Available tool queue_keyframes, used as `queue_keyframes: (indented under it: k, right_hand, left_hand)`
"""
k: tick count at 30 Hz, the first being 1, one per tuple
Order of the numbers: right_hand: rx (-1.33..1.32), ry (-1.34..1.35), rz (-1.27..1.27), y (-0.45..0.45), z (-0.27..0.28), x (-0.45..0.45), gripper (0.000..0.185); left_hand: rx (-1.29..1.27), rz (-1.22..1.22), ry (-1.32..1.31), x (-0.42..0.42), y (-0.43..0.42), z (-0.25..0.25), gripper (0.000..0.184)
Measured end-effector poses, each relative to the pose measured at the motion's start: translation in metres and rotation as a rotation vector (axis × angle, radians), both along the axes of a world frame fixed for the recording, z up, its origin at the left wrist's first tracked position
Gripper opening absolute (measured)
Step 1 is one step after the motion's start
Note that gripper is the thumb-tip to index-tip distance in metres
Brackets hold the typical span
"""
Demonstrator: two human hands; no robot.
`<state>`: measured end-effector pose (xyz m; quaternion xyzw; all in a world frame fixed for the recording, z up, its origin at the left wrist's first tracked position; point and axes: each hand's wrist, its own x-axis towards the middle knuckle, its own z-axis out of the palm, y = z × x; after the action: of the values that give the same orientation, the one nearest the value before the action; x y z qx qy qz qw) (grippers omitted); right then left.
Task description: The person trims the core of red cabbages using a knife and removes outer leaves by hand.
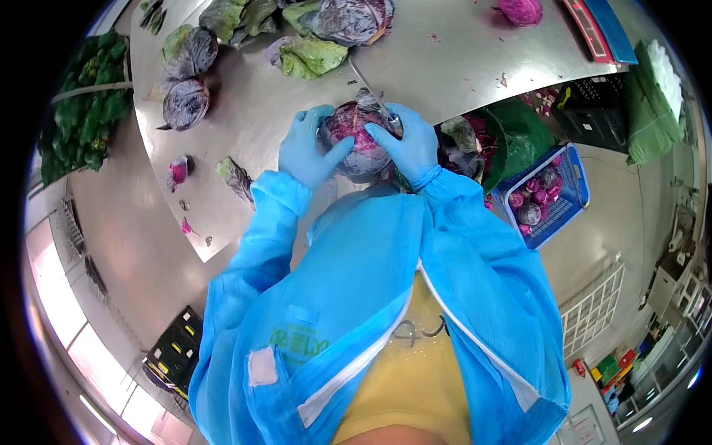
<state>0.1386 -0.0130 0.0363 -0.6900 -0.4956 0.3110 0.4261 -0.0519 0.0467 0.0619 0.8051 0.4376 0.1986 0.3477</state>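
Between my hands, over the near edge of the metal table (259,104), is a red cabbage (354,141) with purple and pale outer leaves. My left hand (308,148), in a blue glove, grips its left side, thumb across the front. My right hand (411,141), also gloved, presses its thumb on the cabbage's right side. A knife (363,76) sticks out from the fingers of my right hand, its thin blade pointing up and away; the handle is mostly hidden. Just beyond lies a loose green leaf (311,58).
More cabbages (185,104) lie at the left and far side, with leaf scraps (236,178). To the right are a green bag (515,137) of leaves, a blue crate (586,194) holding purple cabbages, a black crate (591,124) and a red and blue object (602,33).
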Motion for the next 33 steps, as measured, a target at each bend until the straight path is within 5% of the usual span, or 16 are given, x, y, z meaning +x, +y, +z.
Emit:
queue_keyframes:
  k: [7, 13, 16, 18, 23, 33]
  right_hand:
    - [0.010, -0.100, 0.048, 0.000, -0.004, -0.005, 0.049]
    - [-0.013, -0.154, 0.037, 0.001, -0.006, -0.017, 0.045]
    - [-0.027, -0.141, 0.016, 0.001, -0.013, -0.015, 0.042]
    - [-0.007, -0.112, 0.003, -0.001, -0.015, -0.013, 0.040]
    - [0.019, 0.002, -0.007, -0.003, -0.010, -0.012, 0.038]
    - [0.030, -0.018, 0.028, -0.006, -0.015, -0.004, 0.038]
  left_hand:
    - [-0.147, -0.058, 0.295, 0.002, 0.033, 0.017, 0.048]
    - [0.018, -0.114, 0.530, -0.001, 0.029, 0.003, 0.040]
    - [0.047, -0.063, 0.493, -0.007, 0.034, -0.007, 0.033]
    - [-0.067, 0.047, 0.183, -0.015, 0.036, -0.014, 0.028]
    - [-0.120, 0.146, 0.285, -0.016, 0.030, -0.003, 0.027]
    - [-0.468, 0.191, 0.010, -0.019, 0.034, -0.023, 0.037]
